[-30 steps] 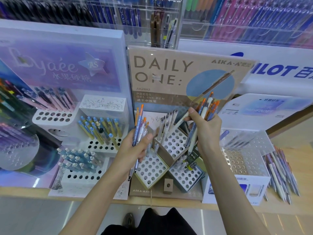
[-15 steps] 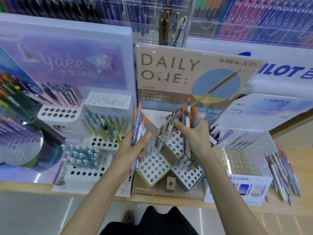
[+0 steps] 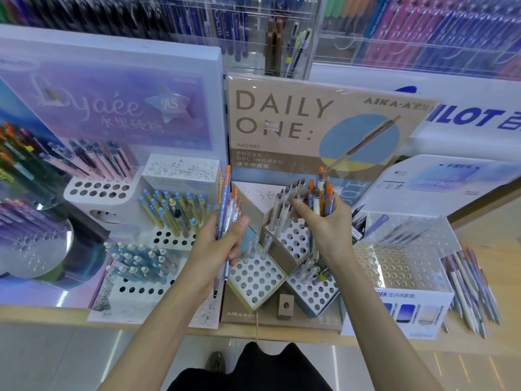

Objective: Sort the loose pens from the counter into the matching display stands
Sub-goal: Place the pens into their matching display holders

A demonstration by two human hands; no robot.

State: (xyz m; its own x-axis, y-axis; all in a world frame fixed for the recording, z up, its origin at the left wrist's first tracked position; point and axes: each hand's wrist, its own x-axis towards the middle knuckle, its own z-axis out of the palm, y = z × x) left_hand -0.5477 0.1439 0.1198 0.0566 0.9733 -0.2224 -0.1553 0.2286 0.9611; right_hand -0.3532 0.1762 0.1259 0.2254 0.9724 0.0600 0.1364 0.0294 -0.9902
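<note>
Sorting looks half done to me: my left hand (image 3: 215,248) and right hand (image 3: 328,231) each grip pens (image 3: 227,200), the stand (image 3: 270,320) has mostly empty holes, and loose pens (image 3: 468,283) lie on the worktop (image 3: 490,238) at right.

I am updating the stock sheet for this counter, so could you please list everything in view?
Counter: one, light wood, underneath
Daily One stand: one, tan, centre
Grey pens: several, grey-white, upright in its rear box
Lilac stand: one, lilac and white, left
Pink pens: several, pink and lilac, its top tier
Yellow pens: several, yellow with blue tops, middle tier
Teal pens: several, teal, bottom tier
Clear stand: one, transparent, right
Loose pens: a pile, grey and lilac, far right
Wall racks: packed, mixed colours, behind
Left bunch: several pens, blue with orange tips, left hand
Right bunch: several pens, orange and grey tops, right hand
Left hand: one, gripping left bunch
Right hand: one, gripping right bunch
</note>
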